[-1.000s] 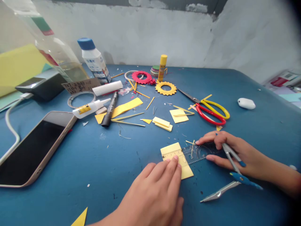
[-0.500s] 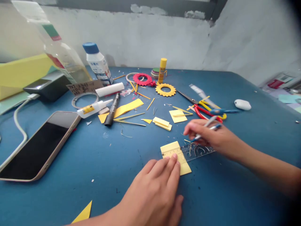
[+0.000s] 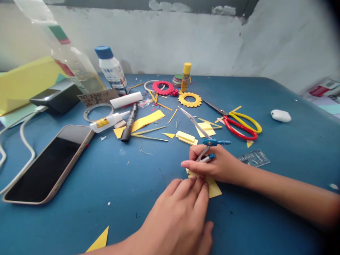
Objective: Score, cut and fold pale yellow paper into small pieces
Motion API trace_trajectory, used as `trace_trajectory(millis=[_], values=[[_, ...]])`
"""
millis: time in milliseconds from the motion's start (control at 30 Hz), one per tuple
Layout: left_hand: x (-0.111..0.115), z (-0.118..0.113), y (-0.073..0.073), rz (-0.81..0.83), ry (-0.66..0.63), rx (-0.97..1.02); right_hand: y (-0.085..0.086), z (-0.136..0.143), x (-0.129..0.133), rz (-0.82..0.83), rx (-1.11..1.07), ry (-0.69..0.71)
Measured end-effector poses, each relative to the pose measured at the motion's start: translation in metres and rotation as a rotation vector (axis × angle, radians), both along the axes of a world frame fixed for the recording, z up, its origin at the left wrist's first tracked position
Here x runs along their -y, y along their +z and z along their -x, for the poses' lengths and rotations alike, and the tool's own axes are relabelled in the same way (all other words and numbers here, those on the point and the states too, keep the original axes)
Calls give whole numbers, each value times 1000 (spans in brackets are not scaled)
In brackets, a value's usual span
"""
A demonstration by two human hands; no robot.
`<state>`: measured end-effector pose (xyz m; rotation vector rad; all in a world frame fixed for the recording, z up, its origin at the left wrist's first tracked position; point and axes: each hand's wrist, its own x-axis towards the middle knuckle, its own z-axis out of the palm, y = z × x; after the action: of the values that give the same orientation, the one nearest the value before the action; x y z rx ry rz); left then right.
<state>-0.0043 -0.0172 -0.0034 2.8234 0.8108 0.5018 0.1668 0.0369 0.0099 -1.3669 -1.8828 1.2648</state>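
My left hand (image 3: 180, 209) lies flat with its fingers stretched over a small yellow paper (image 3: 214, 189), pressing it to the table. A clear plastic ruler (image 3: 257, 158) lies across the paper; its right end shows beyond my right wrist, and its middle is hidden. My right hand (image 3: 221, 166) is closed around a drawing compass (image 3: 210, 142) with a blue hinge. One grey leg points up and away, while the lower end is at the paper by my left fingertips, where the tip is hidden.
Red-and-yellow scissors (image 3: 243, 127) lie beyond my right hand. Folded yellow paper (image 3: 186, 137), a black marker (image 3: 129, 124), a glue bottle (image 3: 106, 122) and a phone (image 3: 50, 164) are on the left. Behind them stand a glue stick (image 3: 186, 76) and bottles (image 3: 113, 71).
My right hand has moved left and nearer, bringing the compass from beside the scissors to the paper at my left fingertips. My left hand keeps its place on the paper.
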Motion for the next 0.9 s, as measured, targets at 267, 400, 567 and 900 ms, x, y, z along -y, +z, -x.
trace_trajectory(millis=[267, 400, 567, 900], values=[[-1, -2, 2, 18, -11, -28, 1, 1, 0, 13, 52, 19], [-1, -3, 2, 34, -5, -31, 3, 3, -1, -33, 91, 35], [-1, -1, 7, 84, -30, -84, 7, -2, -3, -43, 143, 33], [-4, 0, 8, 101, -62, -104, 11, -33, -2, -43, 197, -29]])
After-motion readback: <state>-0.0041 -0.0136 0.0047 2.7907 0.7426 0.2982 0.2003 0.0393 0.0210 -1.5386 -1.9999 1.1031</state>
